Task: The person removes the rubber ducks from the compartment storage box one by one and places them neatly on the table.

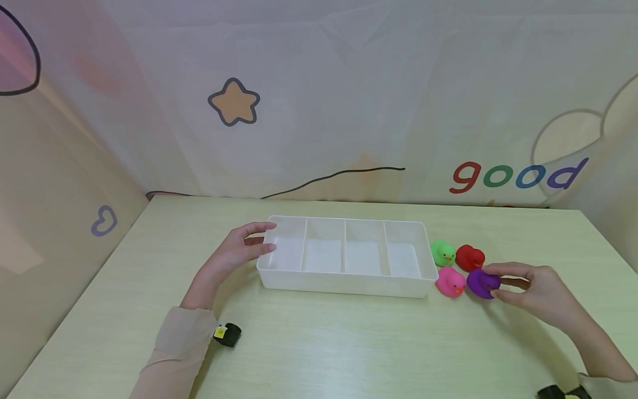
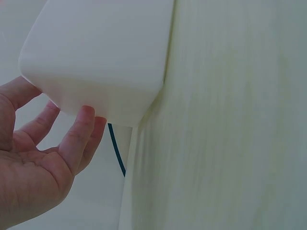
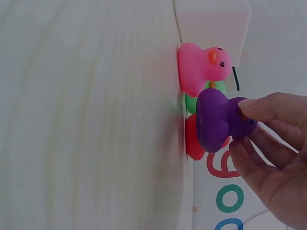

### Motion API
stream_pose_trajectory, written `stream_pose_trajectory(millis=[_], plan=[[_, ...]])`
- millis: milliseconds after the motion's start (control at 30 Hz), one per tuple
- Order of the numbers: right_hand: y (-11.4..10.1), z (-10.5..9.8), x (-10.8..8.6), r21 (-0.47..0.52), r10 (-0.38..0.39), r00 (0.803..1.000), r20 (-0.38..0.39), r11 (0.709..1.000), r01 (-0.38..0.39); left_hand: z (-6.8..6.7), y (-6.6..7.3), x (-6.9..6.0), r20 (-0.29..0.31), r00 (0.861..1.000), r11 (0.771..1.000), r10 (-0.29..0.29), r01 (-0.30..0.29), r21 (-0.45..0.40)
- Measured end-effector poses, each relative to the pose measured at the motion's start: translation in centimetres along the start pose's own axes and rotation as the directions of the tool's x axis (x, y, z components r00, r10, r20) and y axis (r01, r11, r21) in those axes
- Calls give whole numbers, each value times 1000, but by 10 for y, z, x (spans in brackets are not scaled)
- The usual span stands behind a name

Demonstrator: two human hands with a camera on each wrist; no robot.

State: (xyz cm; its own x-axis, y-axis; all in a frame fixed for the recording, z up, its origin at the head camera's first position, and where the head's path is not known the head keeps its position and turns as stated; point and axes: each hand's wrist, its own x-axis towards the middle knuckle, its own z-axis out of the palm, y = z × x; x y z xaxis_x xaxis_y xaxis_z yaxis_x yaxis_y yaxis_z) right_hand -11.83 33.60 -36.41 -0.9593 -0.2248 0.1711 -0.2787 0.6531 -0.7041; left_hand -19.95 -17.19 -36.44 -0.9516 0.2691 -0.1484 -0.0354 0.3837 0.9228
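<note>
A white tray (image 1: 344,284) with several compartments stands on the table. My left hand (image 1: 241,244) is at its left end, thumb and index fingertips at the rim. In the left wrist view, fingertips of that hand (image 2: 53,143) rest against the tray's end wall (image 2: 96,62). My right hand (image 1: 535,291) pinches a purple rubber duck (image 1: 482,284) between thumb and fingers; the right wrist view shows the grip on the duck's head. Beside it are a red duck (image 1: 470,257), a green duck (image 1: 442,252) and a pink duck (image 1: 451,281), just right of the tray.
The pale wooden table (image 1: 319,343) ends at a printed cloth backdrop (image 1: 319,100) behind the tray. Black wrist devices show near both cuffs, one by the left sleeve (image 1: 181,338).
</note>
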Motion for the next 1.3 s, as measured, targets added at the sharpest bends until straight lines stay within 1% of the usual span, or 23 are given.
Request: stream_pose_trajectory(millis=[200, 400, 667, 867, 1100, 1300], plan=[[2, 0, 2, -42, 14, 1000, 21, 999, -13, 0, 0, 0, -3, 1000, 1000, 3, -3, -2], [5, 1, 3, -23, -4, 1000, 26, 1000, 5, 1, -2, 2, 2, 1000, 1000, 11, -11, 1], [7, 1, 5, -50, 47, 997, 56, 998, -44, 1, -2, 2, 2, 1000, 1000, 12, -12, -7], [9, 1, 5, -49, 41, 998, 57, 998, -38, 1, -1, 1, -3, 1000, 1000, 10, -10, -1], [9, 1, 6, -34, 58, 995, 87, 998, -55, 0, -1, 1, -7, 1000, 1000, 7, -7, 1], [8, 1, 7, -42, 62, 993, 100, 997, -58, 0, -2, 2, -5, 1000, 1000, -1, 1, -12]])
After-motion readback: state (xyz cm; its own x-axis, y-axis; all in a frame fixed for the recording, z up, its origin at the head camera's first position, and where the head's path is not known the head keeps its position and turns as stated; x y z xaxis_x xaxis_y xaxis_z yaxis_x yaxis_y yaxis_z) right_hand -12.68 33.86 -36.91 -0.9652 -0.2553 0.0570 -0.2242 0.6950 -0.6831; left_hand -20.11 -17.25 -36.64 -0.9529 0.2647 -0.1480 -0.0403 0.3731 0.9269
